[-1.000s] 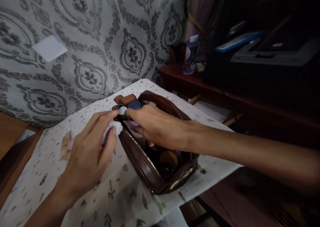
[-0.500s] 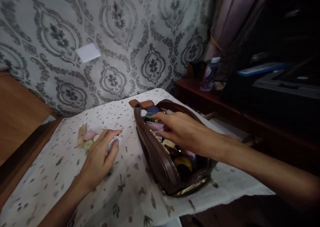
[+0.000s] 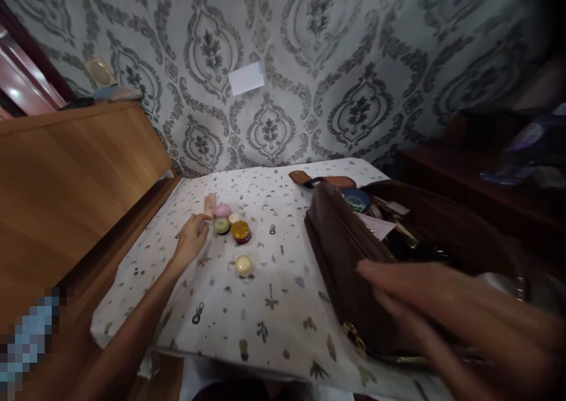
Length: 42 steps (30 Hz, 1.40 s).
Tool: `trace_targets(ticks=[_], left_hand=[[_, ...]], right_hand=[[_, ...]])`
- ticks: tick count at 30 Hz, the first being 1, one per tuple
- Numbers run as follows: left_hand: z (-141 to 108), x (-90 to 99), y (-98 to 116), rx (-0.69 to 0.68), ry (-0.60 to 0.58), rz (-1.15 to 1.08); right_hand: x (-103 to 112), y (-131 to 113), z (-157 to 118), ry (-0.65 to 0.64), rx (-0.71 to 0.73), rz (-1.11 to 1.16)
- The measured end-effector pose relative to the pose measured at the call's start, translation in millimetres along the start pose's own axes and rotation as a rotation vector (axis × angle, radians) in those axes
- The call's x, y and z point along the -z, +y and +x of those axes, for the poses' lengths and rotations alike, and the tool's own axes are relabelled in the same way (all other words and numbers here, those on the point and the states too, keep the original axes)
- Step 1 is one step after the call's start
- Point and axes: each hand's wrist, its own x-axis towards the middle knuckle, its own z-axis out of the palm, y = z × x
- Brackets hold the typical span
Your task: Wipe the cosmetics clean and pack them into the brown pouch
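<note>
My left hand (image 3: 193,237) is at the left of the patterned cloth, thumb and index finger apart. Its fingertips reach the lower end of a flat beige tube-like piece (image 3: 210,203). Just right of it sit small round containers: pink (image 3: 223,210), olive-green (image 3: 221,226), cream (image 3: 234,218) and a gold-lidded jar (image 3: 241,232). A pale yellow round container (image 3: 243,265) lies nearer me. My right hand (image 3: 446,306), smeared by motion, stretches its fingers over the near side of an open brown bag (image 3: 340,253). I see nothing held in it.
Inside the bag are a dark blue round item (image 3: 358,199), a pink packet (image 3: 378,226) and other small things. A brown strap (image 3: 338,181) lies behind it. Wooden furniture (image 3: 84,183) borders the left; a bottle (image 3: 517,147) stands at right.
The view has swung left. My right hand has come out of the bag's opening toward me. My left hand has moved to the beige piece; the whitish thing it held no longer shows.
</note>
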Motion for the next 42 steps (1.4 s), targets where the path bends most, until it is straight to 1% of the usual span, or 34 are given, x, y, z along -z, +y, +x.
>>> trace_targets(ticks=[1,3,5,7,10,12,15,19,22,25,27,30,32,33,35,38,40,42], left_hand=[[7,-0.3,-9,0.044,0.007,0.018],[21,-2.8,-24,0.126,0.010,0.050],[34,-7.9,-34,0.206,-0.007,0.081],[47,-15.2,-40,0.270,-0.040,0.106],[63,-27.0,-42,0.344,-0.104,0.130],[72,-33.2,-43,0.386,-0.158,0.137],[83,-37.6,-44,0.427,-0.235,0.135],[91,-34.2,-48,0.449,-0.281,0.123],[87,-27.1,-48,0.474,-0.294,0.120],[72,-17.3,-50,0.484,-0.298,0.131],[58,-9.9,-55,0.476,-0.303,0.143],[36,0.8,-64,0.455,-0.320,0.159],[24,7.4,-67,0.438,-0.322,0.170],[20,10.7,-66,0.431,-0.315,0.181],[12,17.1,-60,0.408,-0.277,0.214],[8,23.3,-40,0.316,-0.199,0.247],[8,21.9,-24,0.212,-0.180,0.227],[9,14.4,-10,0.121,-0.195,0.193]], right_hand=[[-9,-8,-1,-0.004,0.072,0.072],[-29,-23,3,0.012,0.138,0.233],[-50,-37,10,-0.071,0.090,0.363],[-72,-48,16,-0.163,0.024,0.450],[-104,-56,18,-0.335,-0.081,0.496],[-122,-57,18,-0.412,-0.128,0.504],[-145,-57,22,-0.441,-0.161,0.524],[-169,-61,36,-0.450,-0.231,0.595],[-181,-67,48,-0.460,-0.310,0.696],[-190,-75,54,-0.477,-0.350,0.742],[-194,-80,54,-0.476,-0.342,0.748],[-200,-85,50,-0.448,-0.267,0.739],[-205,-85,47,-0.393,-0.236,0.712],[-207,-83,47,-0.357,-0.245,0.695],[-211,-77,48,-0.287,-0.306,0.658],[-215,-62,54,-0.228,-0.426,0.593],[-215,-52,57,-0.220,-0.477,0.543],[-215,-45,56,-0.247,-0.492,0.500]])
